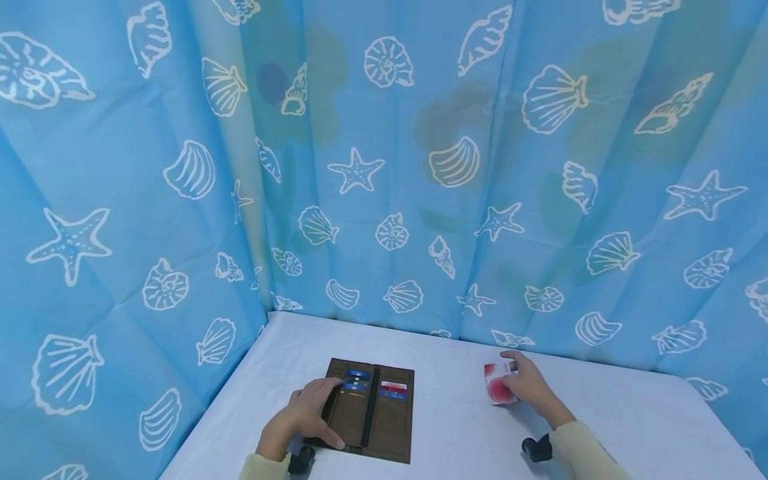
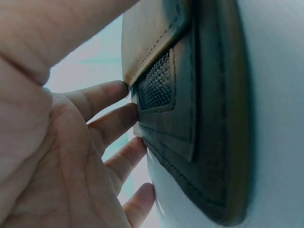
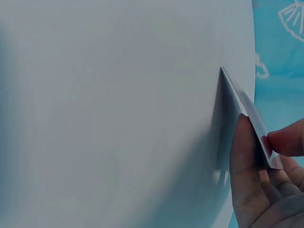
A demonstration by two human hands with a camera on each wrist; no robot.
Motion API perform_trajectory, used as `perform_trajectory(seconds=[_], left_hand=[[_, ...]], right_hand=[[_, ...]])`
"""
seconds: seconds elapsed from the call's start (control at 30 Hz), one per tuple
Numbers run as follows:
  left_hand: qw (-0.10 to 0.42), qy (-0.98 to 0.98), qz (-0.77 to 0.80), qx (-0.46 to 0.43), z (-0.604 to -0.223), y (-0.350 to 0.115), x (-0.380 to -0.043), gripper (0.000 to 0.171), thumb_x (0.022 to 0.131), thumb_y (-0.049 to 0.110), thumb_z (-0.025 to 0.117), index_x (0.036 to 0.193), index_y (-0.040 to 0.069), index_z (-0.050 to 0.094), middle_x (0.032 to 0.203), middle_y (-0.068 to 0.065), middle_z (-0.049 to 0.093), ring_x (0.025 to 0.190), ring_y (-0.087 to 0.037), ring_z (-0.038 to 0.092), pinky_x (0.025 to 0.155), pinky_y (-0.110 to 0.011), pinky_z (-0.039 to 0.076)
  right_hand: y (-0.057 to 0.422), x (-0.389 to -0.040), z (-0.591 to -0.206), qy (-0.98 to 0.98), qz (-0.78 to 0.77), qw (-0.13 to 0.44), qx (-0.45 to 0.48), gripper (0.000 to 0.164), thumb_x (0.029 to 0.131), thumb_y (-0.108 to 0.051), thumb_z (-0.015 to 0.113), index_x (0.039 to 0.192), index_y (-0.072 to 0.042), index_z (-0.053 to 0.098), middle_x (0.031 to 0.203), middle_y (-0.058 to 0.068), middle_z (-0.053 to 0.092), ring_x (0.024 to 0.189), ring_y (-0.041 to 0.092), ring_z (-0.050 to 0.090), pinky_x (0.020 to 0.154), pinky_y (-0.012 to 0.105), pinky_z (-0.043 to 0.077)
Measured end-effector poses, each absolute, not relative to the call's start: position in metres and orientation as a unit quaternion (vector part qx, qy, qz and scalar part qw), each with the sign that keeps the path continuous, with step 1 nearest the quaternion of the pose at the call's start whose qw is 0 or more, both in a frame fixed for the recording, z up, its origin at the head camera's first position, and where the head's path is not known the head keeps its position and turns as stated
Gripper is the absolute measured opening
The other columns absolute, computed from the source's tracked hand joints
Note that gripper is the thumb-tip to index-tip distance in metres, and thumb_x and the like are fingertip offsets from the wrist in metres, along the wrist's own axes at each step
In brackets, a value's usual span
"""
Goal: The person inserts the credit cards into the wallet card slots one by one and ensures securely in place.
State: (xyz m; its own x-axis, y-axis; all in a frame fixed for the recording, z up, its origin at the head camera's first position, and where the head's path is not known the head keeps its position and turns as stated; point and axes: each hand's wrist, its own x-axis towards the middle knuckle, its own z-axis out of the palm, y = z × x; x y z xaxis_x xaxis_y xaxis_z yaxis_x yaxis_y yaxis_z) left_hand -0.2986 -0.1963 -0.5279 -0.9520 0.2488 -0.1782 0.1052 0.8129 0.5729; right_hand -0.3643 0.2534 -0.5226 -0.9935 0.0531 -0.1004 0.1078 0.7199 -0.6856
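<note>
A brown bifold wallet (image 1: 390,433) lies unfolded on the white table, a dark band down its middle and several cards in its slots. My left hand (image 1: 309,410) rests at its left side, the thumb by the lower edge. In the left wrist view the spread fingertips (image 2: 142,145) touch the wallet's stitched edge (image 2: 204,142), near a dark textured patch. Farther right, my right hand (image 1: 531,387) pinches a thin white card with red round shapes (image 1: 498,385) between thumb and fingers. The right wrist view shows this card (image 3: 244,109) nearly edge-on, its lower part partly hidden by fingers.
A white cloth covers the table (image 1: 450,413). Blue curtains with white shell and starfish prints (image 1: 384,200) hang behind it and along the left side. Small dark devices (image 1: 537,448) sit at both wrists.
</note>
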Motion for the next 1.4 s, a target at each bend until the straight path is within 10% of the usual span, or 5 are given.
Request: perform_trajectory(seconds=[0.4, 1.4], left_hand=[[0.116, 0.946, 0.289, 0.087, -0.528, -0.198, -0.299, 0.113, 0.050, 0.040, 0.098, 0.144, 0.013, 0.042, 0.150, -0.014, 0.044, 0.140, -0.038, 0.036, 0.112, -0.071, 0.024], [0.125, 0.943, 0.293, 0.095, -0.527, -0.196, -0.300, 0.112, 0.049, 0.044, 0.098, 0.142, 0.014, 0.044, 0.148, -0.011, 0.047, 0.139, -0.036, 0.037, 0.112, -0.072, 0.025]], right_hand=[[0.204, -0.383, -0.525, 0.908, -0.418, 0.007, 0.035, 0.059, 0.088, -0.014, 0.072, 0.140, -0.001, 0.047, 0.114, 0.023, 0.057, 0.091, 0.026, 0.059, 0.072, 0.031, 0.062], [0.090, -0.394, -0.534, 0.862, -0.505, 0.004, -0.030, 0.050, 0.086, -0.005, 0.071, 0.133, -0.012, 0.057, 0.102, 0.012, 0.060, 0.086, 0.021, 0.059, 0.070, 0.031, 0.062]])
